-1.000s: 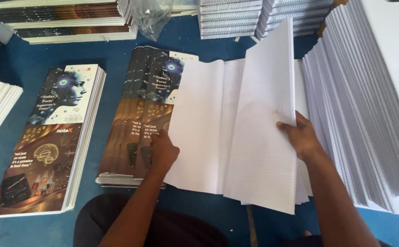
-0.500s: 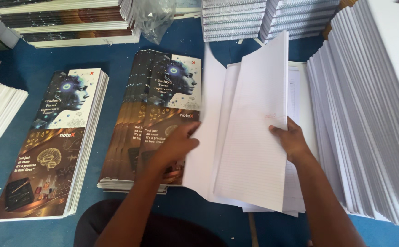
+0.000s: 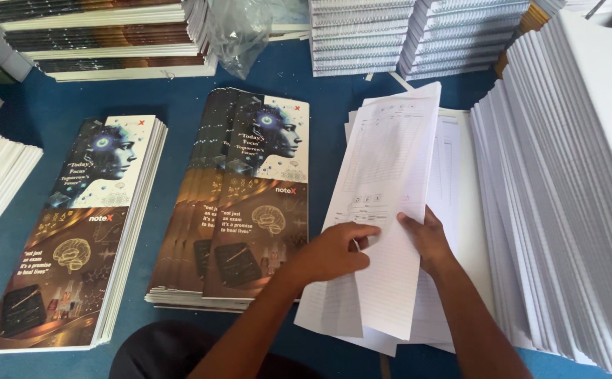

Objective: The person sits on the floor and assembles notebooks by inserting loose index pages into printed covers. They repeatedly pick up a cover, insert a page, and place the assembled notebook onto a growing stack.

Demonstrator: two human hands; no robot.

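Bright, even daylight, soft shadows, mild glare on white paper, sharp focus.

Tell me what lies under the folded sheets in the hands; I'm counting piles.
Under the folded sheets, held by the left hand and right hand, lies a stack of printed white sheets on the blue table. Its covered middle cannot be seen.

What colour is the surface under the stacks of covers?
Blue surface, shown best in the head view.

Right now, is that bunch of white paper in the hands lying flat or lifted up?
Lifted up. The white paper bundle tilts off the paper pile, pinched near its lower edge by the left hand and right hand.
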